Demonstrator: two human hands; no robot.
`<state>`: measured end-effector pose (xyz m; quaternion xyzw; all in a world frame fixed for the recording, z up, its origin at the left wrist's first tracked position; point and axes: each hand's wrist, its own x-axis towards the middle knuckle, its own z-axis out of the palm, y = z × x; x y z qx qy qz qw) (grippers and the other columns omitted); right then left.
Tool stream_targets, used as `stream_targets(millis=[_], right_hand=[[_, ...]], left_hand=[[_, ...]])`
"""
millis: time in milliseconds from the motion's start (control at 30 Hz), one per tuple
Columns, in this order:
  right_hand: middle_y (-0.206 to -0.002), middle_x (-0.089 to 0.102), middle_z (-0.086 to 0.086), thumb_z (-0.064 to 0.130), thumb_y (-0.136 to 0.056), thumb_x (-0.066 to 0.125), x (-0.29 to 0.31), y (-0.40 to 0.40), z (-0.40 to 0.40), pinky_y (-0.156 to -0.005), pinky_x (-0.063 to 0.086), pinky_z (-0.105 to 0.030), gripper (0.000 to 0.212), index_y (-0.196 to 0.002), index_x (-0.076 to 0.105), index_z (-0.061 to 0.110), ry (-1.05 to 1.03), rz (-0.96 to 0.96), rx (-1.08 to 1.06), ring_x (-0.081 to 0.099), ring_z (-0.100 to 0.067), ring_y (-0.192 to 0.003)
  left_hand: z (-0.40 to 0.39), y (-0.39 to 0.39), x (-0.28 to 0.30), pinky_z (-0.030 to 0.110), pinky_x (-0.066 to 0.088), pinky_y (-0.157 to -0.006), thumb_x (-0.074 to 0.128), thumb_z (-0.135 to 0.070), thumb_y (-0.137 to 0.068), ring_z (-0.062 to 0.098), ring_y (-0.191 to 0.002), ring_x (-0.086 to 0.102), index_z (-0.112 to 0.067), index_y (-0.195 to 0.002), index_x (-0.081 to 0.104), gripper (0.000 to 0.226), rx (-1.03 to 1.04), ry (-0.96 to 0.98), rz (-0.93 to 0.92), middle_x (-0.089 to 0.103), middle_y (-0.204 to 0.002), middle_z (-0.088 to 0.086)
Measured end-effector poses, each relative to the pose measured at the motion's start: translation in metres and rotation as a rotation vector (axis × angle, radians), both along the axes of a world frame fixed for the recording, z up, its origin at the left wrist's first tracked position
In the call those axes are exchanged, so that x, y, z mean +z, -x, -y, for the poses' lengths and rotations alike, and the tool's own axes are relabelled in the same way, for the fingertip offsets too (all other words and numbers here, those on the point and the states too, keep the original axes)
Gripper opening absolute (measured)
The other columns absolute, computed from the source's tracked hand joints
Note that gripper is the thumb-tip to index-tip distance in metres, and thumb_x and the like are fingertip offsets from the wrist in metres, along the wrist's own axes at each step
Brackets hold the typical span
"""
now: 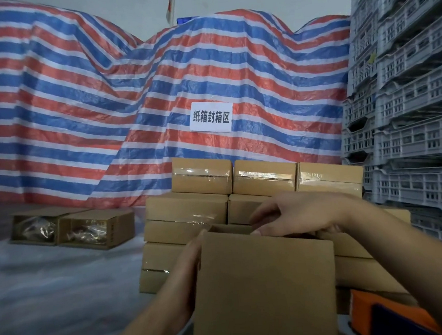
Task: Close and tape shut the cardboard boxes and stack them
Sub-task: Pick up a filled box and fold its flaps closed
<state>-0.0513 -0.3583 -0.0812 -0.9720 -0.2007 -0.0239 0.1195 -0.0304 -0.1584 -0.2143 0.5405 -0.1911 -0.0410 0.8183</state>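
Reading "纸箱封箱区", a white paper sign (210, 117) is seen above the plain brown cardboard box (263, 283), which is gripped by the left hand (189, 262) and right hand (292, 214); two open boxes (72, 229) are left of it.

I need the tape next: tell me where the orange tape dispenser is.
The orange tape dispenser sits at the bottom right of the head view, just right of the box being held.
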Motion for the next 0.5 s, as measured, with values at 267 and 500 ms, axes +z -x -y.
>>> stream_targets(millis=[267,500], right_hand=[[-0.130,0.063,0.015,0.054,-0.089,0.064,-0.011,0.005,0.011,-0.106,0.047,-0.030,0.053,-0.136,0.057,0.030,-0.104,0.076,0.024,0.057,0.002,-0.117],[-0.089,0.076,-0.005,0.020,-0.098,0.056,-0.061,0.013,0.060,-0.094,0.053,-0.044,0.027,-0.081,0.078,0.021,-1.130,0.561,-0.112,0.071,-0.020,-0.090]], left_hand=[[-0.001,-0.012,0.004,0.032,0.053,-0.050,0.069,-0.001,-0.077,0.032,-0.082,0.068,-0.048,-0.108,0.052,0.059,0.180,0.041,-0.008,0.060,-0.119,0.014],[-0.005,-0.016,0.003,0.032,0.053,-0.049,0.071,-0.008,-0.062,0.025,-0.069,0.072,-0.046,-0.103,0.061,0.056,0.132,0.076,0.038,0.063,-0.117,0.004]])
